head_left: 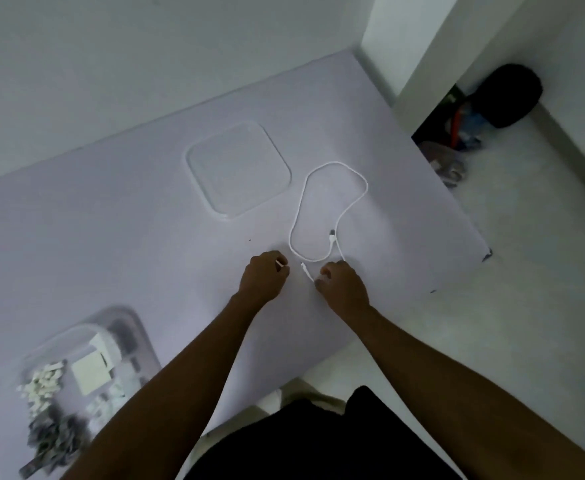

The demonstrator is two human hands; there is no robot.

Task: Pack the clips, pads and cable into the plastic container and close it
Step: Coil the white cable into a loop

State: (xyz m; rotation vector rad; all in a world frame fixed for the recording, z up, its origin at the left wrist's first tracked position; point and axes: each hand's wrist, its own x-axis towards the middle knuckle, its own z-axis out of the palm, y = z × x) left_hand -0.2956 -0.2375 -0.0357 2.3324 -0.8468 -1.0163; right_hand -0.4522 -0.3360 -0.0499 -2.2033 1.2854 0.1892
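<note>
A white cable (332, 163) lies in a loose loop on the pale table (111, 237), its dark plug (331, 233) inside the loop. My right hand (344, 284) grips the cable just behind its small connector end (304, 267). My left hand (265, 273) is curled beside it and pinches a small white piece (278, 262); what the piece is I cannot tell. The clear plastic container (76, 332) stands at the lower left, holding white pads (90, 374), white clips (45, 382) and grey clips (55, 441). Its clear lid (239, 171) lies flat behind my hands.
The table's right edge (457, 209) drops to a light floor. A dark bag (511, 95) and clutter (454, 133) sit by the wall at the far right. My dark-clothed lap (319, 441) is below the table's near edge.
</note>
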